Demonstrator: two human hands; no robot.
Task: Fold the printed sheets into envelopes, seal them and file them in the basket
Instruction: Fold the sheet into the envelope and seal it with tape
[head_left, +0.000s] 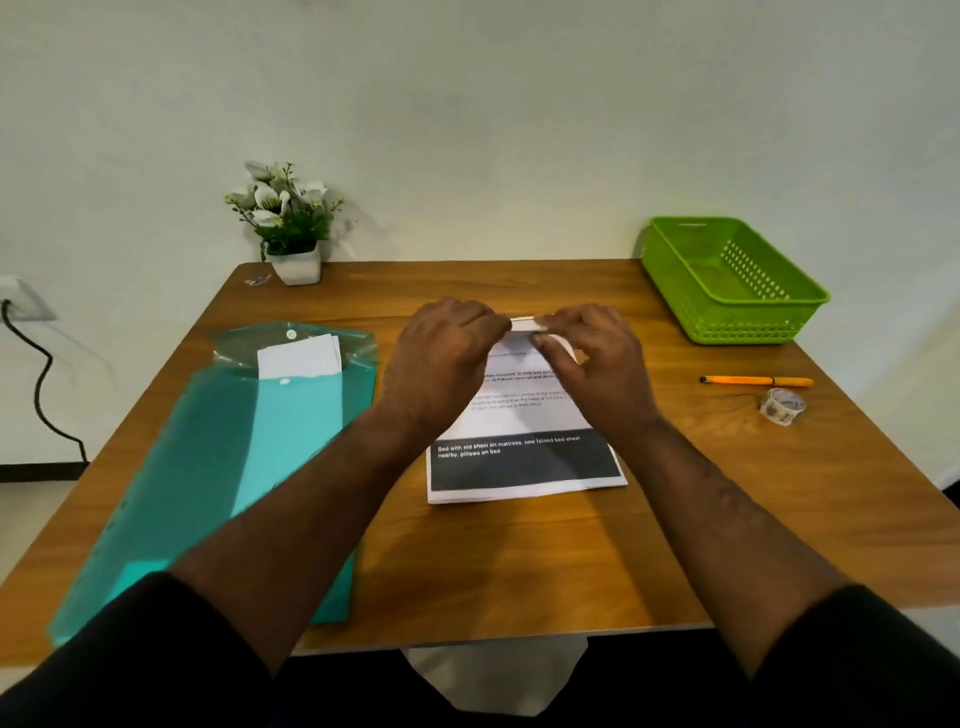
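Observation:
A printed sheet (524, 457) with a black band near its bottom lies on the wooden table (519, 561) in front of me. Its far edge is lifted and curled toward me. My left hand (441, 358) and my right hand (592, 358) both pinch that raised far edge, fingers closed on the paper. The green plastic basket (727, 280) stands at the table's far right corner, with nothing visible inside. A roll of patterned tape (782, 405) lies at the right, below an orange pen (756, 381).
A teal plastic folder (223, 467) lies open on the left, with white sheets (298, 356) sticking out of its top. A small white pot of artificial flowers (288, 228) stands at the far left corner against the wall. A black cable (41, 384) hangs from a wall socket.

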